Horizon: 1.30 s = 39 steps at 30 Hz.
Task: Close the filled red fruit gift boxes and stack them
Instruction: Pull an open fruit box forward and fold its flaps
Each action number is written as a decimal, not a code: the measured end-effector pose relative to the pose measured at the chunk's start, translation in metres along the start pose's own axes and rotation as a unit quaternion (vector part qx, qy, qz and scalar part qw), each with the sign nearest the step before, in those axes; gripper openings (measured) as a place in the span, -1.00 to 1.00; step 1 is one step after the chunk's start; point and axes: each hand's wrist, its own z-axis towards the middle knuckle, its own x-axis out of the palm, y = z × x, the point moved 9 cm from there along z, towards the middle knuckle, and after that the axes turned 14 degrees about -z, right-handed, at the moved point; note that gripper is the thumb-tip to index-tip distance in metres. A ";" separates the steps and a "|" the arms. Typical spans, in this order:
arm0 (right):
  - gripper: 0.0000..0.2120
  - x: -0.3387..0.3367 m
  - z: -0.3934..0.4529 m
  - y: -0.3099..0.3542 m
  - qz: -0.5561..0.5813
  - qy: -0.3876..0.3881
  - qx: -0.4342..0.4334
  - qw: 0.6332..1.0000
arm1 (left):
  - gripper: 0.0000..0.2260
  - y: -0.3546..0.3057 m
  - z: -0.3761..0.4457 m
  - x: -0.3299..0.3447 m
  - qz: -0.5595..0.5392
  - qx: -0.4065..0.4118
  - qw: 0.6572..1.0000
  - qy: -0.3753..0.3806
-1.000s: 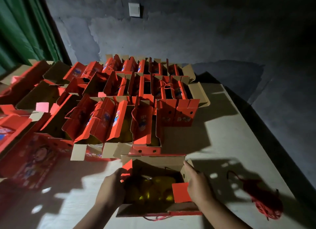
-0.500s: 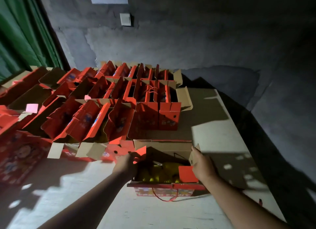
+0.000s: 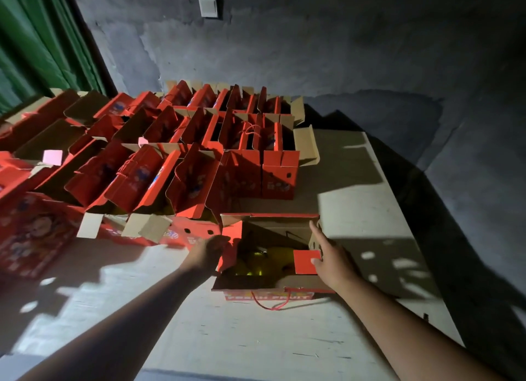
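Red fruit gift box (image 3: 267, 295) open on the desk (image 3: 227, 338), nearest you.
Your left hand (image 3: 209, 252) grips its red left flap (image 3: 231, 238); your right hand (image 3: 331, 255) lies with straight fingers on the right flap (image 3: 304, 262). Yellow fruit (image 3: 256, 264) shows inside, a red cord handle (image 3: 271, 304) hangs in front, and more open boxes (image 3: 176, 164) crowd behind.

Left hand (image 3: 209, 251): arm extended, fingers curled on the left flap of the open box (image 3: 270, 288). Right hand (image 3: 331, 257): fingers straight, resting on its right flap.
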 end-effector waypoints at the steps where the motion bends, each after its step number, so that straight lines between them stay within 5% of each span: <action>1: 0.11 0.002 -0.003 -0.003 0.009 -0.004 0.000 1.000 | -0.62 0.002 -0.003 0.002 0.056 0.033 0.998 0.008; 6: 0.19 0.013 -0.008 -0.017 0.078 -0.006 0.018 0.997 | -0.43 0.022 -0.008 0.010 0.256 0.110 0.959 0.047; 11: -0.11 0.022 -0.008 -0.016 0.048 0.031 0.000 0.998 | -0.39 0.032 -0.008 0.027 0.434 0.148 0.880 0.120; 16: -0.36 0.027 -0.005 -0.003 0.058 0.062 -0.072 0.994 | -0.41 0.026 0.001 0.017 0.388 0.131 0.905 0.115; 20: -0.48 0.024 -0.006 -0.006 0.047 0.088 -0.065 0.993 | -0.36 0.033 0.002 0.016 0.430 0.147 0.879 0.144; 27: -0.02 0.014 -0.024 -0.012 -0.106 0.185 -0.111 0.971 | -0.20 0.037 -0.012 0.010 0.383 0.158 0.895 0.165; 31: -0.10 0.010 -0.029 -0.006 -0.117 0.195 -0.130 0.965 | -0.08 0.044 -0.013 0.008 0.373 0.157 0.893 0.195; 34: -0.18 0.013 -0.030 -0.006 -0.037 0.204 -0.087 0.974 | -0.02 0.052 -0.011 0.007 0.351 0.150 0.897 0.223; 39: -0.59 0.003 -0.028 0.006 0.172 0.170 -0.008 0.970 | -0.38 0.039 -0.007 -0.003 0.190 0.160 0.951 0.184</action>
